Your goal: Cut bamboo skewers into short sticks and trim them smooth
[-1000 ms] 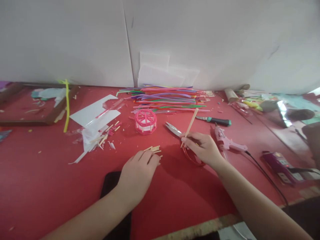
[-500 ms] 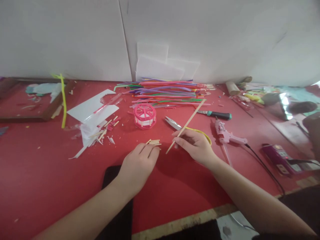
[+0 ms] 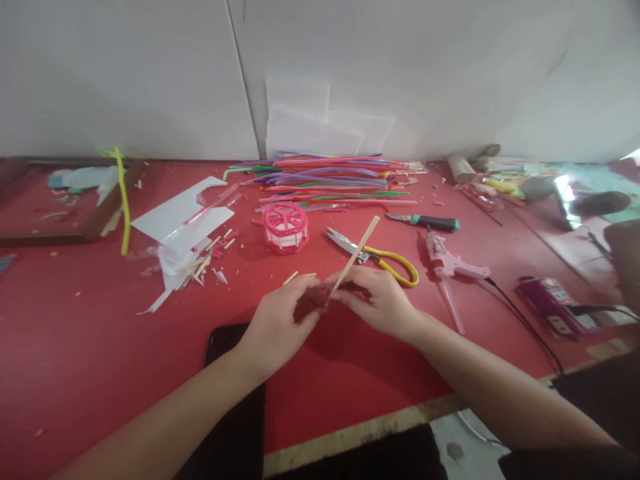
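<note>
My right hand (image 3: 383, 300) pinches a thin, pale wooden stick (image 3: 357, 255), which slants up and away to the right. At the stick's lower end, the fingers of my left hand (image 3: 283, 320) are closed and meet those of my right hand. Whether a short piece is also between them is hidden. Just beyond my left hand lie short cut sticks (image 3: 291, 277), partly covered by it. Behind these stands a small pink octagonal frame (image 3: 286, 228) with spokes on top and a white band inside. Yellow-handled cutting pliers (image 3: 395, 261) lie beyond my right hand.
Colourful pipe cleaners (image 3: 330, 180) lie in a bundle at the back. To the right are a utility knife (image 3: 433, 223), a pink glue gun (image 3: 450, 263) and a purple power strip (image 3: 555, 303). A black phone (image 3: 235, 413) lies under my left forearm; white paper scraps (image 3: 175, 220) lie left.
My left hand has moved from the short sticks to the long stick's lower end. My right hand has shifted slightly left with the stick, uncovering the pliers' yellow handles.
</note>
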A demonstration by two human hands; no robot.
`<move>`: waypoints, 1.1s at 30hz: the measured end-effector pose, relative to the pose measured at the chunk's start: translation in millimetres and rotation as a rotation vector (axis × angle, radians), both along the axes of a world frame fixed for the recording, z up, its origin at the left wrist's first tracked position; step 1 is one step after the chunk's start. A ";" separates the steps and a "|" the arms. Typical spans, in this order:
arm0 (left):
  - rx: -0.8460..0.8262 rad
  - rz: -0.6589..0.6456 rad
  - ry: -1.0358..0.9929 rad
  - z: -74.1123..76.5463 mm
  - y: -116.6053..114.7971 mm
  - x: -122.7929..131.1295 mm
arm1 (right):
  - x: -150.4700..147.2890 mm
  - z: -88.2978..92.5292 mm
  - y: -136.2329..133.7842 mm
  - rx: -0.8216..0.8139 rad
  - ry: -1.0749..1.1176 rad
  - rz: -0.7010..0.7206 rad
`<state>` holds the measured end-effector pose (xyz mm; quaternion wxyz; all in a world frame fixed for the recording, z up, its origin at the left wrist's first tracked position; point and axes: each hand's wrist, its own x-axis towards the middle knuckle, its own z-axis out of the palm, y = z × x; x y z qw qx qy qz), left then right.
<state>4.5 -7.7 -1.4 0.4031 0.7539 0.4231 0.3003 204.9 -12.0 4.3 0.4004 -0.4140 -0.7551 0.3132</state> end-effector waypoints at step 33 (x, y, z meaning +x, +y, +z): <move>-0.060 0.055 0.134 -0.6 2.8 0.4 | -8.0 -14.9 -1.0 -0.521 0.135 0.028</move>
